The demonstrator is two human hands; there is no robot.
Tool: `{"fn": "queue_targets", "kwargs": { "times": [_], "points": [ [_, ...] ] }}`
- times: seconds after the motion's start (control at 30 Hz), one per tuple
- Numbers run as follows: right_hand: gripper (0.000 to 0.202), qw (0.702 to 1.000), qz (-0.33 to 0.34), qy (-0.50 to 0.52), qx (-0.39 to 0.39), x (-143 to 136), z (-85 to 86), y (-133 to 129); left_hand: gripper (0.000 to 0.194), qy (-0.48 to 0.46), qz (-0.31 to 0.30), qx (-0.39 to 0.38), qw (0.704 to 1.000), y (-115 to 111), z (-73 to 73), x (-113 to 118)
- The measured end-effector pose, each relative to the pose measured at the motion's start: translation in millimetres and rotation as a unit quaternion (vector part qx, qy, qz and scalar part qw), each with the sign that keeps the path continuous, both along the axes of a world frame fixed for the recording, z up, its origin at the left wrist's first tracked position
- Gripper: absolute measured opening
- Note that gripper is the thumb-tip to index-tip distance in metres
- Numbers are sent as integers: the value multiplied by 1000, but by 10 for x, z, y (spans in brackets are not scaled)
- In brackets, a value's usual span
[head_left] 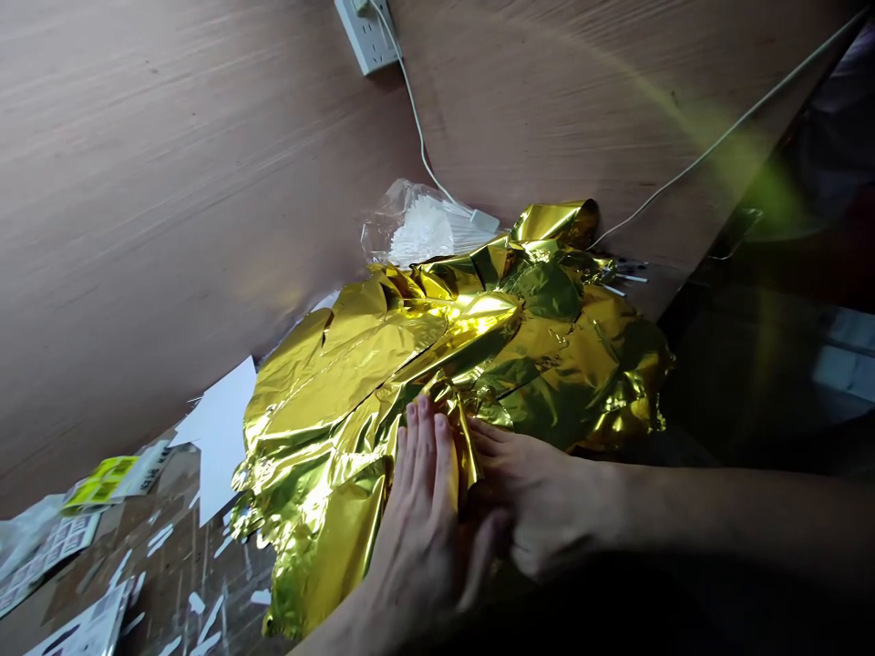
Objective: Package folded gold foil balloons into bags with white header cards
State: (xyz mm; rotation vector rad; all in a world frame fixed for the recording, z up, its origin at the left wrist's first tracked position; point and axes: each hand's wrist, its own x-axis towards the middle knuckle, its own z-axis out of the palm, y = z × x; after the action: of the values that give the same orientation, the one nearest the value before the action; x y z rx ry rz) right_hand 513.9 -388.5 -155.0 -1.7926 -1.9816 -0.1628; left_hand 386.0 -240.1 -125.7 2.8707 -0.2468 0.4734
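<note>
A wide, crumpled heap of shiny gold foil (pixel 369 346), with creased layers and ragged edges, lies in front of me. My left hand (pixel 424 501) rests on its near side, fingers stretched out and pointing away. From the right, my right hand (pixel 540 501) reaches in with extended fingers against the foil, their tips partly covered by a raised fold. This fold stands up between the two hands. Shadow and blur obscure the area around the thumbs.
Behind the foil sits a clear bag of thin white strips (pixel 430 228). A power strip (pixel 369 36) with a white cable is on the wooden panel. White card (pixel 225 437), paper scraps (pixel 160 538) and a yellow-and-white packet (pixel 109 478) lie to the left.
</note>
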Motion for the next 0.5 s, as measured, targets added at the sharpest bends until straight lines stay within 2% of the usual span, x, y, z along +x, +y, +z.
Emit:
{"fn": "queue_targets", "kwargs": {
  "times": [0.07, 0.13, 0.2, 0.3, 0.4, 0.5],
  "points": [
    [33, 999, 23, 4, 23, -9, -7, 29, 89, -16, 34, 24, 999, -29, -53, 61],
    [30, 999, 36, 13, 38, 0, -5, 42, 88, -31, 40, 43, 998, -14, -128, 128],
    [26, 999, 48, 15, 5, 37, 17, 23, 88, -33, 26, 64, 997, 26, -212, 174],
    [24, 998, 26, 8, -59, 132, 80, -77, 86, -44, 16, 96, 994, 83, -328, 204],
    [21, 999, 5, 25, -19, 217, 118, -204, 89, -47, 22, 140, 989, 102, -388, 220],
    [29, 998, -4, 69, 6, 250, 96, -275, 86, -16, 12, 192, 981, 93, -385, 239]
  ]
}}
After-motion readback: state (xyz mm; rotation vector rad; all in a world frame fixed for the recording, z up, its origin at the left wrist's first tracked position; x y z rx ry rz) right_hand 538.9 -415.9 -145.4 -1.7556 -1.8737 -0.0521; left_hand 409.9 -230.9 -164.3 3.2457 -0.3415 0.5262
